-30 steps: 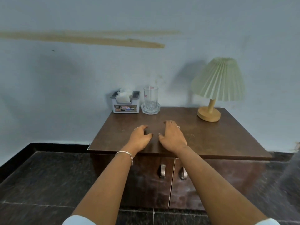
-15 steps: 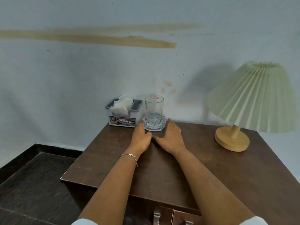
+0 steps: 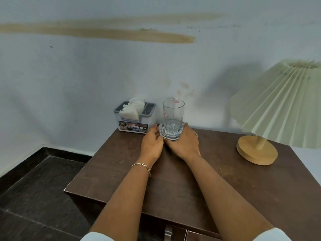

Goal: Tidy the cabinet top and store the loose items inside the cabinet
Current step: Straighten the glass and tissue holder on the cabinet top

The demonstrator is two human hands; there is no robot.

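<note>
A clear drinking glass [image 3: 173, 113] stands upright on a glass coaster [image 3: 171, 135] at the back of the dark brown cabinet top [image 3: 182, 180]. My left hand [image 3: 151, 143] lies at the coaster's left edge, fingers touching it. My right hand [image 3: 184, 143] curls around the coaster's front and right side. Both hands rest on the wood, thumbs close together. A grey tissue box [image 3: 134, 119] with white napkins sits just left of the glass, against the wall.
A lamp with a pleated pale-green shade [image 3: 278, 105] and round wooden base [image 3: 257, 152] stands at the right. The wall runs right behind the items. Metal door handles [image 3: 167, 234] show below the front edge. Dark tiled floor lies to the left.
Both hands slid from the cabinet's front to the back and now cup the coaster under the glass. The view has come closer to the cabinet.
</note>
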